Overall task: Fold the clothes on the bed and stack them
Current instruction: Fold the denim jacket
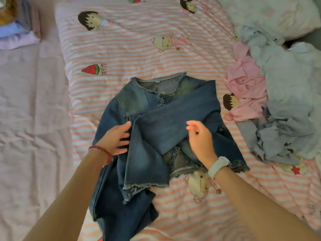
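Denim jacket [156, 129] lies mid-bed on the striped quilt [139, 49], one sleeve folded across. The left hand [115, 140] rests on it, fingers spread; the right hand [199, 136] hovers loosely curled, holding nothing. Unfolded pink and pale-blue clothes [278, 101] are heaped to the right.

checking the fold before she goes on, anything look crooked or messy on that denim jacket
Yes. The denim jacket's folded sleeve lies at a slant across the front, not square, and its lower left part is bunched near the bed edge.
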`<control>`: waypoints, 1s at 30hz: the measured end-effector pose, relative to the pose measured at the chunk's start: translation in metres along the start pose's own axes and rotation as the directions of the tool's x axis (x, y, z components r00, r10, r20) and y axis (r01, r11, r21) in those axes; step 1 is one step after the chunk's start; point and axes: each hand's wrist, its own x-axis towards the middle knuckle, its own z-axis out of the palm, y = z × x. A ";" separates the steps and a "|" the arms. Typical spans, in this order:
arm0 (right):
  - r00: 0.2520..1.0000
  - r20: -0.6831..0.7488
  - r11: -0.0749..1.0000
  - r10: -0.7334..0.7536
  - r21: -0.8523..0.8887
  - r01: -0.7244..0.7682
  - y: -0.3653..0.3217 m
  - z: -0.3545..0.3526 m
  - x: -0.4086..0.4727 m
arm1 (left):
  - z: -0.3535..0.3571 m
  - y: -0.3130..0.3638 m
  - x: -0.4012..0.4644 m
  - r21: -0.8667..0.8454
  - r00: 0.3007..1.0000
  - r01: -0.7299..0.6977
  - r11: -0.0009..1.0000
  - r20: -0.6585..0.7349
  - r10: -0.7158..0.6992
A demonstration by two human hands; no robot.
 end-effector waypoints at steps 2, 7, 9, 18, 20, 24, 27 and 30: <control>0.993 -0.114 0.989 -0.025 -0.151 0.007 0.019 -0.009 0.005 | 0.017 0.006 0.010 0.371 0.966 -0.182 0.911 -0.105 0.236; 0.976 0.139 0.648 -0.168 -0.730 0.216 0.054 -0.022 0.012 | 0.064 0.018 0.045 0.864 0.883 -0.122 0.488 -0.130 0.452; 0.959 0.223 0.553 -0.174 -0.784 0.283 0.059 -0.026 0.019 | 0.074 0.023 0.061 0.917 0.868 -0.087 0.389 -0.122 0.481; 0.843 0.364 0.424 -0.397 -0.742 0.520 0.076 -0.065 0.039 | 0.051 0.041 0.092 0.772 0.863 -0.232 0.592 -0.118 0.492; 0.833 0.374 0.433 -0.407 -0.725 0.536 0.078 -0.069 0.035 | 0.046 0.045 0.094 0.760 0.897 -0.183 0.623 -0.129 0.422; 0.872 0.388 0.451 -0.299 -0.748 0.487 0.075 -0.064 0.029 | 0.049 0.040 0.092 0.756 0.946 -0.091 0.648 -0.137 0.293; 0.886 0.312 0.538 -0.342 -0.709 0.457 0.065 -0.055 0.026 | 0.049 0.031 0.077 0.760 0.898 -0.133 0.636 -0.180 0.402; 0.847 0.310 0.554 -0.431 -0.650 0.520 0.051 -0.033 0.019 | 0.045 0.008 0.041 0.741 0.774 -0.087 0.666 -0.370 0.514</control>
